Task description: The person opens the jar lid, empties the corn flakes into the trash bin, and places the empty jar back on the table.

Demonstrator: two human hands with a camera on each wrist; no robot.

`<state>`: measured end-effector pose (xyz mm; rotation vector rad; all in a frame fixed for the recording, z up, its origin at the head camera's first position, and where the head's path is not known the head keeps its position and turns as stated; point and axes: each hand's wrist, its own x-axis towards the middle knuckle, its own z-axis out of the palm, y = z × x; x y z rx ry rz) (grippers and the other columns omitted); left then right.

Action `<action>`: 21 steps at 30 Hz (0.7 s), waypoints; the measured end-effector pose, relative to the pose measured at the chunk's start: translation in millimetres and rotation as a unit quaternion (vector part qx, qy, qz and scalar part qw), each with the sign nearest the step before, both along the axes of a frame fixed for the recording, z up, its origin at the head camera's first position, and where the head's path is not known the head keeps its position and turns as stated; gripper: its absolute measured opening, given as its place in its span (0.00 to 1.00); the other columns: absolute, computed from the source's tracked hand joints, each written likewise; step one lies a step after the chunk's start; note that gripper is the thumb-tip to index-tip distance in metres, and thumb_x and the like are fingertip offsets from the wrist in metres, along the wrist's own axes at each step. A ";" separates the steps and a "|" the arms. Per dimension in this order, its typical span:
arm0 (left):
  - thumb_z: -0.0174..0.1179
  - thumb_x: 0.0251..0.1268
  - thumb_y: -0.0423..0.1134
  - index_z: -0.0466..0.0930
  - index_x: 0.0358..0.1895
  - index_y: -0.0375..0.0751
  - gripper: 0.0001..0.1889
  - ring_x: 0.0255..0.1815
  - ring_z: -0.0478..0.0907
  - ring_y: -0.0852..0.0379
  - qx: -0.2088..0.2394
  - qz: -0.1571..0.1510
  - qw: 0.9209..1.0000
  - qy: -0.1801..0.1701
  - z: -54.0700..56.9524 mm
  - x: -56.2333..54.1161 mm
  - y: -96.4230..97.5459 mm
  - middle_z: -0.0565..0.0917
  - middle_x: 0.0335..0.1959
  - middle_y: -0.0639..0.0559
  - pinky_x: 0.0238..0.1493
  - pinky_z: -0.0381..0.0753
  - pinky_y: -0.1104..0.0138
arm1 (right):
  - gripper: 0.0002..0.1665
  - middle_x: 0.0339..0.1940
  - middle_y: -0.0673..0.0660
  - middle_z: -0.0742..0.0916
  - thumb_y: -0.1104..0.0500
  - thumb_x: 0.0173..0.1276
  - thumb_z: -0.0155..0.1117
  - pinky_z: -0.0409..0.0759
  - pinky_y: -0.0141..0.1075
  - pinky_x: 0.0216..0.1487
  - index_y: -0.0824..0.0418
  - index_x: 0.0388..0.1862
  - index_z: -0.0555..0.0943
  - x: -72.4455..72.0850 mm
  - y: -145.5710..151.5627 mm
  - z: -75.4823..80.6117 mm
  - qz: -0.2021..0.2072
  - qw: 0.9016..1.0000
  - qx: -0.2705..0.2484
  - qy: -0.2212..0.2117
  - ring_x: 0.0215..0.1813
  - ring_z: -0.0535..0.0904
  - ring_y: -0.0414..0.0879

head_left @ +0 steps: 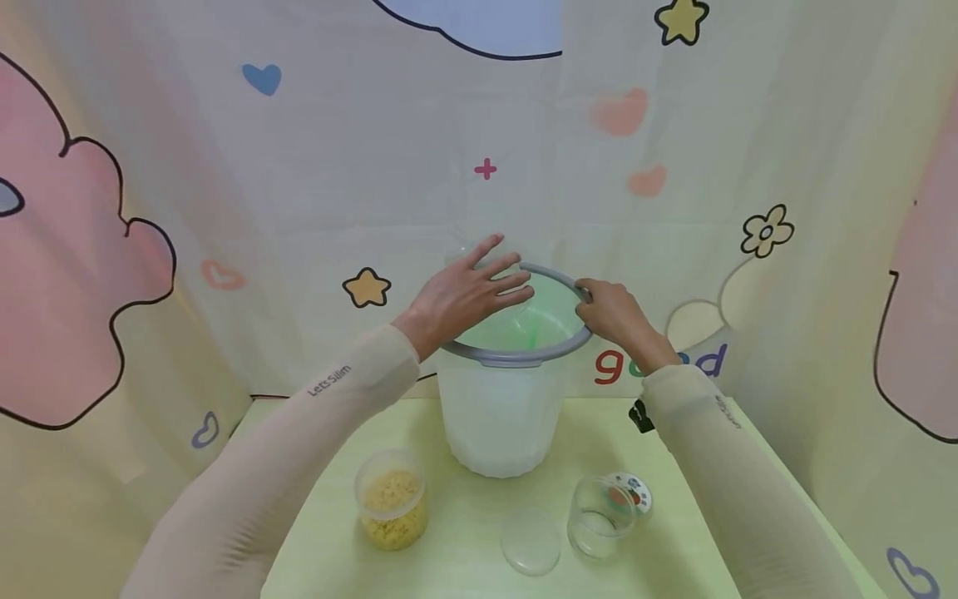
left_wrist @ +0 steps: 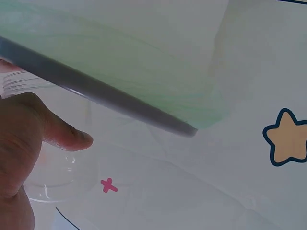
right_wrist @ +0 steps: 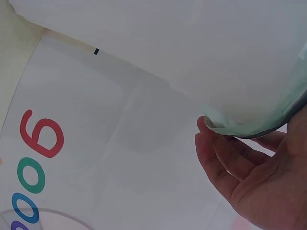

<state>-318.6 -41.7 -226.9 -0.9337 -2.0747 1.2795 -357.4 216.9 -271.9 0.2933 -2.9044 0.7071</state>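
A white bin (head_left: 501, 416) with a grey rim ring (left_wrist: 105, 98) and a thin green bag (head_left: 554, 304) inside stands at the back of the table. My left hand (head_left: 475, 287) is over the bin's left side, back of the hand up and fingers spread. It holds a clear plastic jar (left_wrist: 62, 177) with a threaded mouth, mostly hidden behind the hand in the head view. The left thumb (left_wrist: 72, 139) lies along the jar. My right hand (head_left: 609, 312) grips the rim on the right, fingers curled beneath the edge where the green bag folds over.
Nearer stands a clear tub (head_left: 392, 499) of yellow crumbly stuff. To its right are a clear round lid (head_left: 530, 542), an open clear jar (head_left: 595, 528) and a printed round lid (head_left: 636, 491). A small black object (head_left: 640, 416) lies beside the right sleeve. A patterned curtain (head_left: 359, 183) hangs close behind.
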 end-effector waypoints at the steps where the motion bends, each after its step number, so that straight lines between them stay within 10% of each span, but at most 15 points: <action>1: 0.72 0.55 0.42 0.36 0.80 0.61 0.58 0.83 0.40 0.50 0.007 0.000 1.000 -0.001 0.1 1.1 0.1 0.45 0.82 0.57 0.78 0.26 0.43 | 0.33 0.60 0.68 0.79 0.59 0.68 0.45 0.73 0.35 0.35 0.66 0.72 0.65 0.2 0.5 -0.1 -0.001 1.000 0.003 0.002 0.42 0.77 0.54; 13: 0.74 0.51 0.45 0.40 0.79 0.58 0.57 0.82 0.44 0.48 0.103 -0.007 0.995 0.008 -1.5 6.3 -6.4 0.50 0.81 0.54 0.79 0.32 0.43 | 0.33 0.59 0.68 0.80 0.58 0.68 0.44 0.72 0.35 0.34 0.65 0.73 0.65 4.0 0.8 0.6 -0.001 1.000 0.020 0.005 0.39 0.76 0.54; 21: 0.68 0.58 0.42 0.44 0.79 0.57 0.51 0.81 0.46 0.48 0.213 -0.037 0.976 -0.005 6.3 9.8 -17.6 0.52 0.80 0.53 0.80 0.35 0.44 | 0.32 0.58 0.68 0.80 0.58 0.69 0.45 0.72 0.35 0.34 0.65 0.72 0.65 2.8 -0.3 1.3 0.002 1.000 0.028 0.013 0.40 0.76 0.54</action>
